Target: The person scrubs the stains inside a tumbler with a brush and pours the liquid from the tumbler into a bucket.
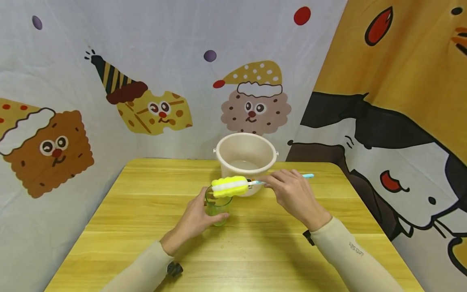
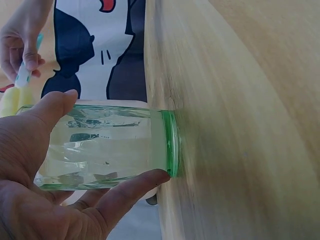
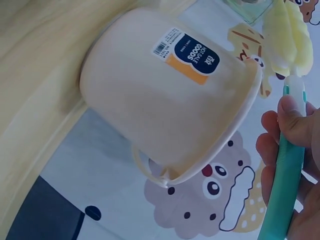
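Observation:
My left hand [image 1: 195,219] grips a clear green-tinted glass [image 2: 110,145], thumb on one side and fingers round the other. In the left wrist view the glass's thick green base is right at the wooden tabletop. My right hand [image 1: 290,192] holds a sponge cup brush by its blue-green handle [image 3: 287,175], fingers wrapped round it and thumb along the top. The brush's yellow and white sponge head [image 1: 230,186] lies level over the mouth of the glass, overlapping its rim in the head view.
A cream bucket [image 1: 246,152] with a label [image 3: 187,55] on its side stands behind the hands, near the table's back edge. The wooden table [image 1: 153,186] meets a cartoon-printed curtain [image 1: 164,48] at the back. Small drops dot the tabletop in front of the glass.

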The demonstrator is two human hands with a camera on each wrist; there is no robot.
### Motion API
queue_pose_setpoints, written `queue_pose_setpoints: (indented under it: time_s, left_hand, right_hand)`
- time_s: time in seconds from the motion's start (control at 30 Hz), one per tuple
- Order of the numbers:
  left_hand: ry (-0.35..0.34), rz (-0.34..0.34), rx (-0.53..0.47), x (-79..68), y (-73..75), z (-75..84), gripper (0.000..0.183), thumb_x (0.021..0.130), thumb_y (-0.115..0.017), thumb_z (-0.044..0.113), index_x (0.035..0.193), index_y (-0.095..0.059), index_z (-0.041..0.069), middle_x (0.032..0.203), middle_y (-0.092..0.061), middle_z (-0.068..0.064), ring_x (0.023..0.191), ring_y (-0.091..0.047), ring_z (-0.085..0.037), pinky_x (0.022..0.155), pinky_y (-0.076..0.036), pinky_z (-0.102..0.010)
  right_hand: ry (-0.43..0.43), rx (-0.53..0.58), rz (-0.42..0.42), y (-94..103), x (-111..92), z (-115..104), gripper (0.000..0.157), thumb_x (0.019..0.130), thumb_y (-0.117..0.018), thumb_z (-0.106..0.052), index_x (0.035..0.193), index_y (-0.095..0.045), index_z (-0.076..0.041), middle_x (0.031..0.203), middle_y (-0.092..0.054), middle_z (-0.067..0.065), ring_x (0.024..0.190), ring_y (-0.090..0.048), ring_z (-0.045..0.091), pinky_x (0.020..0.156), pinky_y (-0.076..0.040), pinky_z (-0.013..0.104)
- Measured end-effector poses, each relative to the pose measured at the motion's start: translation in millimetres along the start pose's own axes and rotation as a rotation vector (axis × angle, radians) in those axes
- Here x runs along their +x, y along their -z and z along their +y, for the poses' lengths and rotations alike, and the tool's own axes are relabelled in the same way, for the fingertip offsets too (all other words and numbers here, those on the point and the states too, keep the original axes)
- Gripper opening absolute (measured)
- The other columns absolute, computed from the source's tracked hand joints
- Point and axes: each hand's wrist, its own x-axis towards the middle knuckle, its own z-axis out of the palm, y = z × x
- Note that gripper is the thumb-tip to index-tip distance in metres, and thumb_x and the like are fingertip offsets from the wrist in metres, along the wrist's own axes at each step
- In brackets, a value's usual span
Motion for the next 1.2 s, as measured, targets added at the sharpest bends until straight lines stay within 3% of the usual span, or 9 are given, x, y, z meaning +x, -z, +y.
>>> queue_pose_setpoints:
  time_s: [0.17,0.43,0.73,0.97,1.2]
  left_hand:
    - [-0.005,-0.001,-0.006,-0.6,0.2,0.1,0.096,0.091,-0.104,0.04,0.167,-0.05,0.013,0.151,-0.076,-0.01,0.135,-0.077,-0.036,0.108,-0.069,-0.056]
    - [0.017,-0.008,-0.001,-1.5,-0.1,0.9,0.094,0.091,-0.104,0.041,0.165,-0.051,0.014,0.151,-0.076,-0.01,0.135,-0.076,-0.035,0.106,-0.07,-0.053]
    - [0.02,-0.002,0.011,-1.8,-2.0,0.6,0.093,0.091,-0.104,0.038,0.164,-0.053,0.013,0.154,-0.075,-0.011,0.139,-0.075,-0.035,0.113,-0.067,-0.06]
    - [0.007,-0.005,0.011,-0.9,-1.3,0.3,0.094,0.091,-0.104,0.039,0.165,-0.052,0.013,0.154,-0.075,-0.01,0.137,-0.075,-0.033,0.112,-0.067,-0.058]
    - [0.011,-0.006,0.002,0.2,-0.6,0.3,0.095,0.091,-0.105,0.034,0.166,-0.05,0.014,0.155,-0.073,-0.01,0.138,-0.074,-0.033,0.113,-0.066,-0.058]
  right_hand:
    - [0.019,-0.026,-0.007,2.3,6,-1,0.035,0.093,-0.097,-0.008,0.126,-0.088,-0.021,0.111,-0.089,0.001,0.088,-0.078,0.023,0.07,-0.045,0.035]
    - [0.075,-0.09,-0.024,7.8,17,-3,0.045,0.092,-0.095,0.001,0.129,-0.088,-0.024,0.126,-0.089,0.005,0.111,-0.085,0.031,0.081,-0.053,0.042]
    - [0.136,-0.155,-0.027,8.5,30,-6,0.049,0.086,-0.096,0.007,0.121,-0.09,-0.025,0.109,-0.088,0.002,0.104,-0.083,0.029,0.086,-0.057,0.044]
    - [0.195,-0.218,-0.036,14.1,45,-10,0.046,0.087,-0.089,0.011,0.117,-0.09,-0.025,0.104,-0.084,-0.001,0.099,-0.077,0.025,0.094,-0.059,0.045]
    - [0.269,-0.268,-0.063,19.9,64,-18,0.034,0.095,-0.094,-0.002,0.118,-0.088,-0.027,0.103,-0.082,-0.003,0.103,-0.076,0.024,0.102,-0.062,0.045]
